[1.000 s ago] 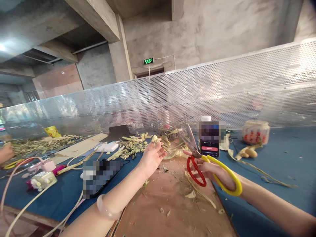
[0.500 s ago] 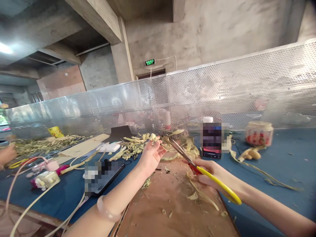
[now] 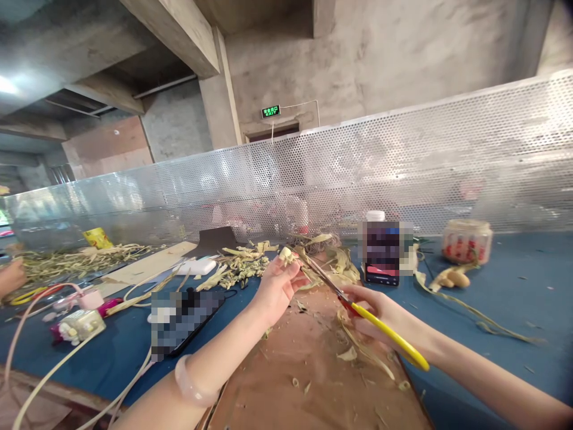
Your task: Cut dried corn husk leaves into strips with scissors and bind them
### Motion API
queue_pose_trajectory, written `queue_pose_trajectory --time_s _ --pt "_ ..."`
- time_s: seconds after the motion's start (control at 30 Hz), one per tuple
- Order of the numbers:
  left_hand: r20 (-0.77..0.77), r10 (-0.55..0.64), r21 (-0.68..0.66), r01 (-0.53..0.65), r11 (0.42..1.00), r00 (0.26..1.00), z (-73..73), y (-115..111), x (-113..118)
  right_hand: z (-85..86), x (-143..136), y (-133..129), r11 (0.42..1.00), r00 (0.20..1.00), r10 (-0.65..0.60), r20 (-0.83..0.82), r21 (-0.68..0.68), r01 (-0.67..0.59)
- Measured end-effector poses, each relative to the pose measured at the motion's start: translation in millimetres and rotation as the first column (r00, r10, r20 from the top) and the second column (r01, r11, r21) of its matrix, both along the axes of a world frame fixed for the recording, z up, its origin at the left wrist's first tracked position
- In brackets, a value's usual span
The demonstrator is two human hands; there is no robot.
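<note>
Between the fingertips of my left hand [image 3: 276, 292] is a small pale knotted piece of dried plant strip [image 3: 286, 255]. My right hand [image 3: 373, 307] grips a pair of scissors [image 3: 389, 335] with yellow and red handles. Their blades point up and left, and the tips reach close to the pale piece; whether they touch it I cannot tell. Below both hands lies a brown board [image 3: 313, 364] strewn with small scraps. Behind the hands is a heap of dried leaves [image 3: 342, 260], partly hidden by the scissors.
Small knotted pieces [image 3: 244, 266] are piled left of my left hand. A phone [image 3: 197, 328] with cables lies nearer, another phone [image 3: 382, 269] stands upright. A jar [image 3: 466, 242] is at right. A perforated metal screen [image 3: 224, 191] runs behind. Another person's hand [image 3: 12, 276] shows far left.
My left hand has shifted slightly right and down with the pale piece. The scissors have moved a little left, so blades and piece are closer together.
</note>
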State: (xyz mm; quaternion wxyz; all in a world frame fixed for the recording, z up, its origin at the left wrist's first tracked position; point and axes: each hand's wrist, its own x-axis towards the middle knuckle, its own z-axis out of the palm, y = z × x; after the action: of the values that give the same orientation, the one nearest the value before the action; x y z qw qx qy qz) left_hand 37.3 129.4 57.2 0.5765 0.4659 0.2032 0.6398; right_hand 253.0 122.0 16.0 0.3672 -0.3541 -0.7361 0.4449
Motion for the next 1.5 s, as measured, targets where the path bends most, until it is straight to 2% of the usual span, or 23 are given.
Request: queue_pose_trajectory --time_s 0.27,0.43,0.63,0.83,1.13,1.5 --pt "-0.014 0.012 -0.008 -0.012 1.0 1.0 -0.5 -0.4 1.1 -0.1 0.1 0.4 0.997 0.998 0.06 0.003 -0.058 -0.06" --pt "-0.015 0.028 -0.015 -0.028 0.999 0.999 0.4 -1.1 1.6 3.9 -1.0 -1.6 0.994 0.999 0.05 0.015 -0.095 -0.049" --pt "-0.022 0.033 -0.021 -0.033 0.999 0.999 -3.2 1.6 0.8 3.9 -1.4 -1.9 0.995 0.998 0.061 0.007 -0.076 -0.061" --pt "-0.03 0.049 -0.03 -0.05 0.998 0.998 -2.8 1.9 1.2 4.8 -1.4 -2.8 0.998 0.998 0.008 0.065 -0.059 -0.004" --pt "-0.044 0.04 -0.035 -0.042 0.999 0.998 -1.5 0.0 2.2 9.1 -0.3 -6.3 0.999 0.997 -0.009 0.083 -0.038 0.012" --pt "-0.05 0.043 -0.029 -0.045 0.999 0.998 -1.6 0.4 0.6 2.8 -1.5 -0.8 1.0 0.995 -0.001 0.102 -0.011 0.002"
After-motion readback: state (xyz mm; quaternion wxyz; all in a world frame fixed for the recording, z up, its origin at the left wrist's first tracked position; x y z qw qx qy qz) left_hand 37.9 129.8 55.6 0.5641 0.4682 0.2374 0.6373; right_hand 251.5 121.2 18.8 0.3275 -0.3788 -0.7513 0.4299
